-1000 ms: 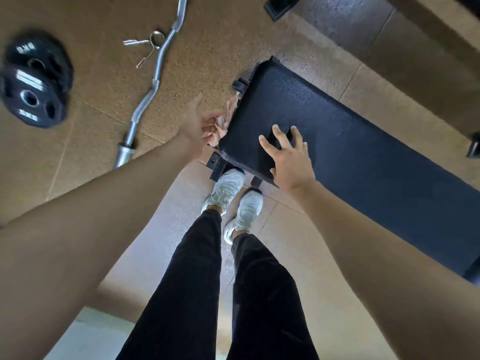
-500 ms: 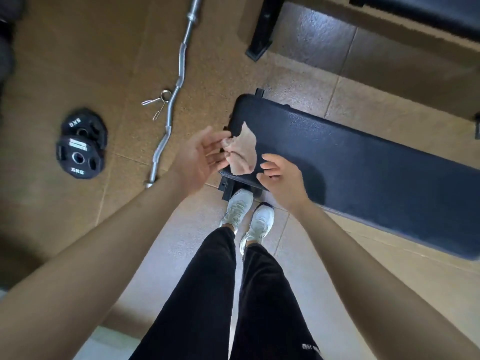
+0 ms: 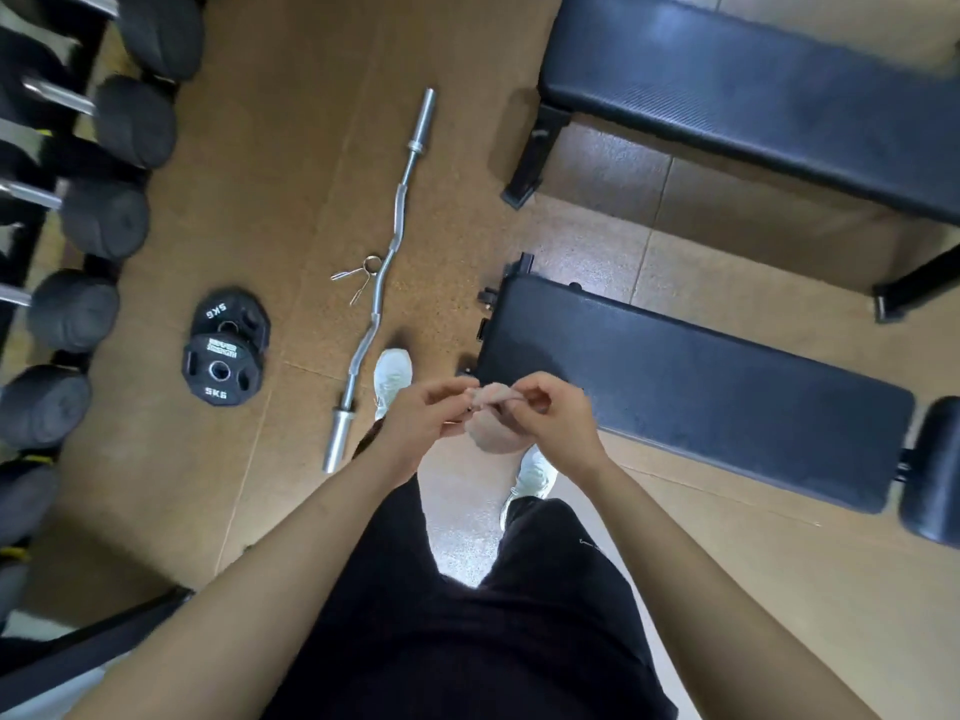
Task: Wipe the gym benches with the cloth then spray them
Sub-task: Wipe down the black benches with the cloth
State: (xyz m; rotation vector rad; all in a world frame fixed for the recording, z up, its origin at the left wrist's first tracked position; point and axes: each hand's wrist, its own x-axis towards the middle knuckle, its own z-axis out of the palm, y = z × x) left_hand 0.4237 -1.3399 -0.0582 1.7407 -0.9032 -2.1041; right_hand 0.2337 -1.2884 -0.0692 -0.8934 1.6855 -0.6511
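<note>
A small beige cloth (image 3: 491, 431) hangs between my two hands, in front of my waist. My left hand (image 3: 423, 418) pinches its left top edge, and my right hand (image 3: 553, 418) pinches the right top edge with curled fingers. Just beyond my hands lies a black padded gym bench (image 3: 691, 392), running to the right, with a round black pad (image 3: 930, 470) at its far end. A second black bench (image 3: 753, 90) stands further away at the top right. Neither hand touches a bench. No spray bottle is in view.
A silver curl bar (image 3: 384, 275) lies on the brown floor to the left, with a spring clip (image 3: 361, 272) beside it. Two black 5 kg plates (image 3: 223, 348) lie further left. A rack of black dumbbells (image 3: 104, 220) lines the left edge. My white shoes (image 3: 390, 376) stand by the bench.
My right hand left the bench top and joined my left hand on the cloth. Both hands drew back toward my body, and the view rose so the second bench and dumbbell rack show.
</note>
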